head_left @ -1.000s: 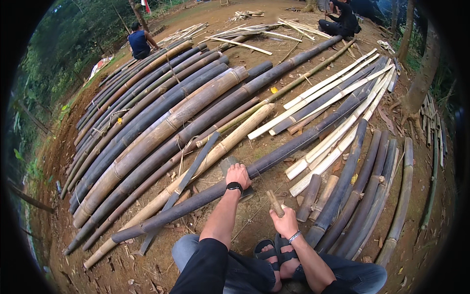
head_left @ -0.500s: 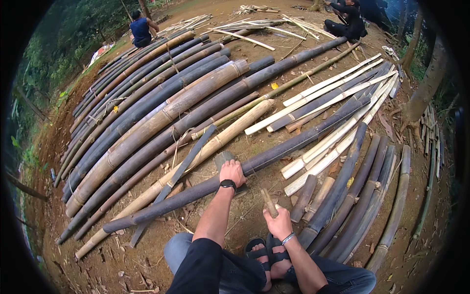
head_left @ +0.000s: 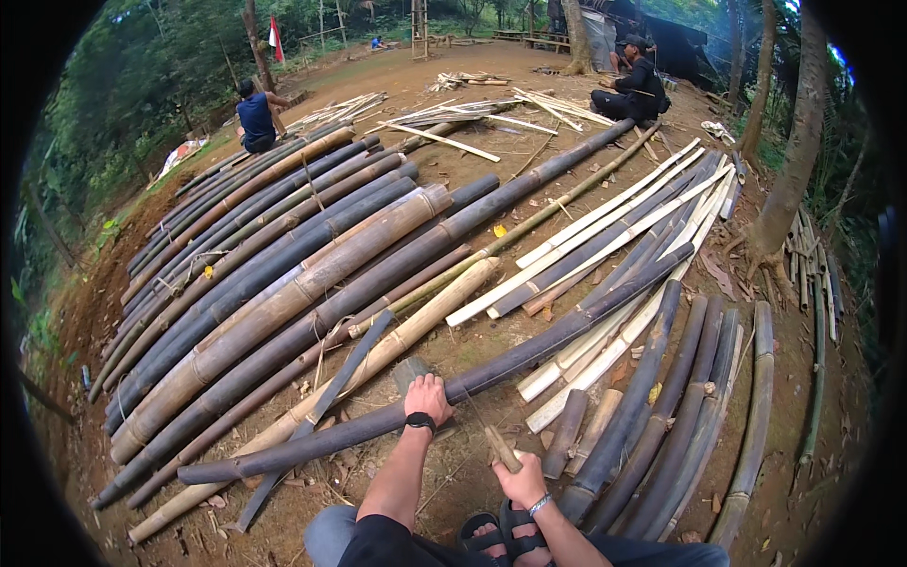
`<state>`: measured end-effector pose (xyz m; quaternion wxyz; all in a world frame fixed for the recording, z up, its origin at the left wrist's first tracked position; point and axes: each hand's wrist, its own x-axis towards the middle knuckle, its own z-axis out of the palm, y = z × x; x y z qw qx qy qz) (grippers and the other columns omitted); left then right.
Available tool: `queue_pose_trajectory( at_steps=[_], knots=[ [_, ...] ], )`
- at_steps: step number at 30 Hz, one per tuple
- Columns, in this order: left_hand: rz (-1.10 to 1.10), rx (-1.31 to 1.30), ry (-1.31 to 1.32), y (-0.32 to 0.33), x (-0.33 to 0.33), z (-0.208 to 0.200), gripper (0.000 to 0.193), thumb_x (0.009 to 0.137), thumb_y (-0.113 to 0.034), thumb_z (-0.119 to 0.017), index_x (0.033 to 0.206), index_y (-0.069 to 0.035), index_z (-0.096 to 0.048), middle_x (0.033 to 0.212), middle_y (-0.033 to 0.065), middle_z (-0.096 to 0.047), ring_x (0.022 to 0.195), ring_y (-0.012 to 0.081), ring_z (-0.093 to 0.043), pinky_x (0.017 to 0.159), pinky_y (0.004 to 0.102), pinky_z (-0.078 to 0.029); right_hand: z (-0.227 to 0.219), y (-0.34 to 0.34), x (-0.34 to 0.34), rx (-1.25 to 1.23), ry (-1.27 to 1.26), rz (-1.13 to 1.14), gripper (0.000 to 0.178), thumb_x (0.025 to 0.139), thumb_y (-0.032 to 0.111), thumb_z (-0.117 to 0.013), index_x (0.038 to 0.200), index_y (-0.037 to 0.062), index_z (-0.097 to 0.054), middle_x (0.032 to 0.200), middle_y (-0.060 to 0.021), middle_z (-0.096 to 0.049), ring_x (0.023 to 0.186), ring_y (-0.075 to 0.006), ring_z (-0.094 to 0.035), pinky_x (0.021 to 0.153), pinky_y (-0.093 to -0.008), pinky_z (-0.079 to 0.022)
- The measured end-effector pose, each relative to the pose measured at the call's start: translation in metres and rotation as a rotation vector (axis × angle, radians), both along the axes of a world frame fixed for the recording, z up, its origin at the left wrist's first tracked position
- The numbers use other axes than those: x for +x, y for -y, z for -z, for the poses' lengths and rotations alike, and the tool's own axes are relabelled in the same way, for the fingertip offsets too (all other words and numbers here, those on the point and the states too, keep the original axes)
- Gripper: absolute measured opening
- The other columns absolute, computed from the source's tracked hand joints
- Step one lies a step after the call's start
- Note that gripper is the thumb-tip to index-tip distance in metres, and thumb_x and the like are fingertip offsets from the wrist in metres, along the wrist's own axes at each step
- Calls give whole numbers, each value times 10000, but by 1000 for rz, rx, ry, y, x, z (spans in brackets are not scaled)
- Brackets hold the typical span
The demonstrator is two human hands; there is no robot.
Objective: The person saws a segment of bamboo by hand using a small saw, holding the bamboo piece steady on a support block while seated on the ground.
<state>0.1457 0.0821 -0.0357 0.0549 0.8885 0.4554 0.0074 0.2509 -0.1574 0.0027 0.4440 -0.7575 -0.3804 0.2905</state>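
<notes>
A long dark bamboo pole (head_left: 529,352) slants across in front of me, its left end lying over a pale bamboo pole (head_left: 385,354) and a dark flat strip (head_left: 351,364). My left hand (head_left: 428,401), with a black watch at the wrist, is closed over the dark pole near its middle. Beneath the pole there, a grey block (head_left: 409,370) shows in part. Nearer to me, my right hand (head_left: 521,482) grips a wooden-handled tool (head_left: 502,448). From the handle a thin dark line runs toward the pole, perhaps a blade seen edge-on; its shape cannot be told.
Several thick bamboo poles (head_left: 283,283) lie stacked at left. Pale split strips (head_left: 605,255) fan out at right, with short dark lengths (head_left: 694,378) nearer. Two people, one in a blue top (head_left: 256,123) and one in black (head_left: 642,90), sit farther off. A tree trunk (head_left: 789,180) stands at right.
The view has tilted up, showing more of the far ground and trees. Both hands keep their holds, on the pole and the tool. The seated person in black has shifted posture.
</notes>
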Motion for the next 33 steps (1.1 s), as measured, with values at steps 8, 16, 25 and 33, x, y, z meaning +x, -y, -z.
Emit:
queue_pose_trajectory(
  at_steps=[8,16,25,33],
  knots=[
    [-8,-29,-88,-3,10,-8,424,740,-294,-761,1076,-47,-683,1140,126,-632,1115,303,-596,960,401,-479,-10,11,-15,-40,111,13,231,853,244,-702,898,17,-709,619,-188,-632,593,-335,-666,582,-439,-495],
    [-29,21,12,7,10,6,396,710,-225,-769,1048,-36,-689,1104,134,-636,1085,305,-603,949,396,-486,12,3,-2,-30,9,54,267,857,243,-699,761,-1,-648,613,-208,-621,588,-391,-655,558,-464,-486],
    [-30,-7,-26,4,14,18,420,730,-273,-759,1063,-30,-679,1120,146,-629,1116,324,-595,983,411,-484,-23,12,-11,-10,-23,43,248,867,212,-685,750,-3,-645,634,-214,-630,610,-393,-661,580,-456,-490],
    [-17,-58,-72,-6,13,1,526,704,-370,-829,1076,-23,-696,1143,141,-658,1134,304,-608,997,405,-479,-23,62,-18,2,-20,1,157,850,130,-685,799,-15,-648,623,-203,-617,593,-332,-670,582,-446,-493]
  ],
)
